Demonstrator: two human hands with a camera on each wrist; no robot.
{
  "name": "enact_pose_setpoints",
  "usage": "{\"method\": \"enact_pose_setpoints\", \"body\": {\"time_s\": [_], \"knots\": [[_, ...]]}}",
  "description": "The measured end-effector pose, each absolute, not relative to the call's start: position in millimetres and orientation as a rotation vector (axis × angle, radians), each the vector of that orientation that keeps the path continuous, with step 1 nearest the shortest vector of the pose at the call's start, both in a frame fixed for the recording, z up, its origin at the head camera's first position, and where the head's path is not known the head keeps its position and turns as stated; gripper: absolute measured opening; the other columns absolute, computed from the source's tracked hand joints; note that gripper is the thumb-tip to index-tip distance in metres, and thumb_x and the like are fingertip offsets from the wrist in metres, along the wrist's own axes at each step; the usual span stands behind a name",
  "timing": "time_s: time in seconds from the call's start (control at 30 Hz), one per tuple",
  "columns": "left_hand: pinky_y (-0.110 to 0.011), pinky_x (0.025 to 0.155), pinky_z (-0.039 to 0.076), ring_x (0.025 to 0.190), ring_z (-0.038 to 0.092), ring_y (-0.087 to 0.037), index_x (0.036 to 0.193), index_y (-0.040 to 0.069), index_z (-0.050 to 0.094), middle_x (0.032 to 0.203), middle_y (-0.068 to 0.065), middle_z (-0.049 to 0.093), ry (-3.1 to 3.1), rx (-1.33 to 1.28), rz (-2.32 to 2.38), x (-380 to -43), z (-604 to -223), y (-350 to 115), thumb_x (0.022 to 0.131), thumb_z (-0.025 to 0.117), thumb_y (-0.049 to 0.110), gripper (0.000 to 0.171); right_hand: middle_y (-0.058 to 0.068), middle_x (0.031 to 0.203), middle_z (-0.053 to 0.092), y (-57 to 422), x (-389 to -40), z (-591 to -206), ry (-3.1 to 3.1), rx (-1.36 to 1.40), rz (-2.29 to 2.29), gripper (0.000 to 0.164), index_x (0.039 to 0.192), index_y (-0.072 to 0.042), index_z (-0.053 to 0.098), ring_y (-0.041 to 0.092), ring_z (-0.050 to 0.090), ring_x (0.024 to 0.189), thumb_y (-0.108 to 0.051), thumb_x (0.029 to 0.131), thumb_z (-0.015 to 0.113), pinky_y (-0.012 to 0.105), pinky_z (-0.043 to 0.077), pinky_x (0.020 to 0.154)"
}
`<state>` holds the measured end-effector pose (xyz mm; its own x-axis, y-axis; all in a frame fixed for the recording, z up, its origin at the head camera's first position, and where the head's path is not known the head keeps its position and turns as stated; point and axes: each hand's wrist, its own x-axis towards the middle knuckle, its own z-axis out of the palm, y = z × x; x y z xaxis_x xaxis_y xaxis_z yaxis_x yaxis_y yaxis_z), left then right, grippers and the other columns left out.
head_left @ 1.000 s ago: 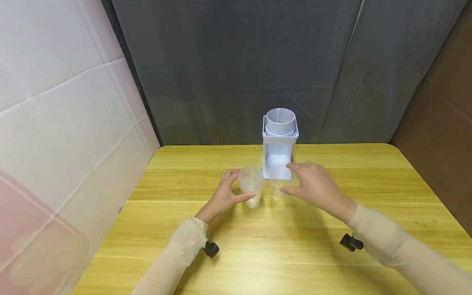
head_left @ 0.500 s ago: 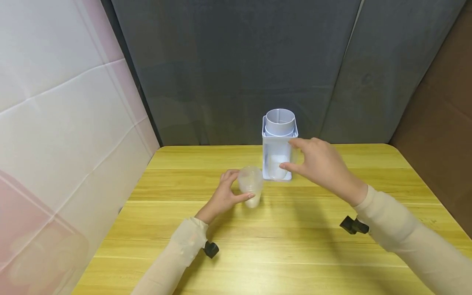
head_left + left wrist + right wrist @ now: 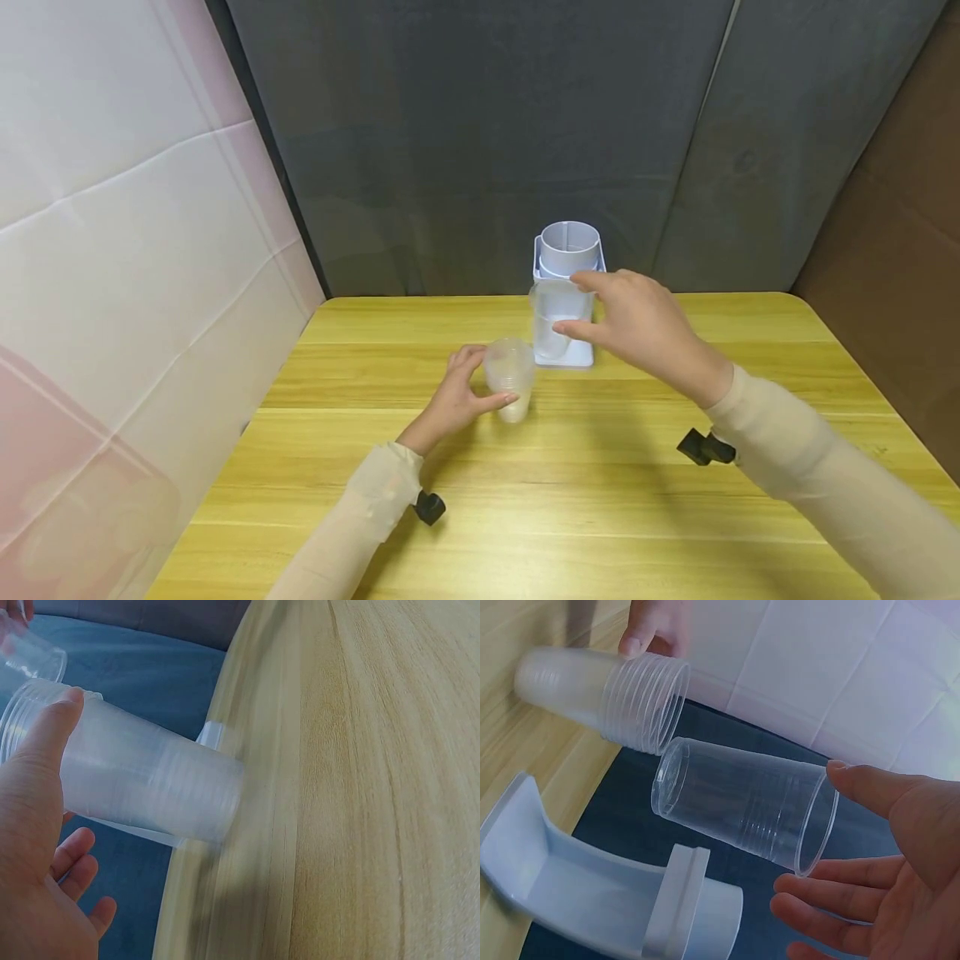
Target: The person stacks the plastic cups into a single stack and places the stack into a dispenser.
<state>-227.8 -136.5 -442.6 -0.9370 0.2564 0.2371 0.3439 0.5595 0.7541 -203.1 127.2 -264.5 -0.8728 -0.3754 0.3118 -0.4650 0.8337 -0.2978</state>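
My left hand (image 3: 454, 400) grips a stack of nested clear plastic cups (image 3: 510, 371) that stands on the table, thumb on the near side. In the left wrist view the thumb lies over the stack (image 3: 150, 772) near its rims. My right hand (image 3: 643, 332) pinches a single clear plastic cup (image 3: 742, 802) by its rim, between thumb and fingers. That cup is raised in front of a pale blue-white cup dispenser (image 3: 570, 260), which has a round tube on top. In the right wrist view the single cup's base is close to the rims of the stack.
The wooden table (image 3: 420, 542) has its far edge just behind the dispenser. A dark grey curtain (image 3: 480, 150) hangs at the back, a pale sheet (image 3: 150, 250) on the left and a brown panel (image 3: 892, 208) on the right.
My right hand has lifted the single cup up from lower by the stack, then moved slightly left in front of the dispenser. The left hand and the stack have stayed put.
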Motion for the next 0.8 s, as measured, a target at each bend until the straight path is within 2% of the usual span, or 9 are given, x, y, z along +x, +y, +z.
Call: {"method": "enact_pose_setpoints", "body": {"time_s": [0.37,0.63,0.8], "knots": [[-0.058,0.111,0.036,0.134,0.036,-0.027,0.137,0.017,0.056,0.139,-0.007,0.049,-2.663,-0.555,-1.331,-226.7,-442.4,-135.7,0.076,0.086,0.034,0.071,0.008,0.117,0.073,100.9,-204.9,-261.8,-2.722,0.754,0.564,0.06,0.13,-0.013,0.063,0.029,0.069,0.102,-0.045,0.082,0.078,0.048,0.055,0.082],[-0.058,0.111,0.035,0.135,0.035,-0.028,0.139,0.019,0.054,0.14,-0.006,0.048,-2.67,-0.579,-1.346,-226.9,-441.5,-133.3,0.077,0.085,0.034,0.071,0.006,0.11,0.074,86.4,-205.4,-260.0,-2.718,0.81,0.495,0.062,0.128,-0.01,0.064,0.024,0.069,0.087,-0.049,0.082,0.077,0.043,0.056,0.074],[-0.059,0.111,0.034,0.135,0.034,-0.027,0.14,0.021,0.053,0.141,-0.005,0.047,-2.678,-0.567,-1.36,-225.3,-440.1,-133.0,0.078,0.085,0.034,0.071,0.007,0.114,0.074,84.0,-206.0,-261.8,-2.722,0.826,0.485,0.063,0.128,-0.009,0.064,0.026,0.07,0.089,-0.05,0.082,0.077,0.044,0.057,0.076]]}}
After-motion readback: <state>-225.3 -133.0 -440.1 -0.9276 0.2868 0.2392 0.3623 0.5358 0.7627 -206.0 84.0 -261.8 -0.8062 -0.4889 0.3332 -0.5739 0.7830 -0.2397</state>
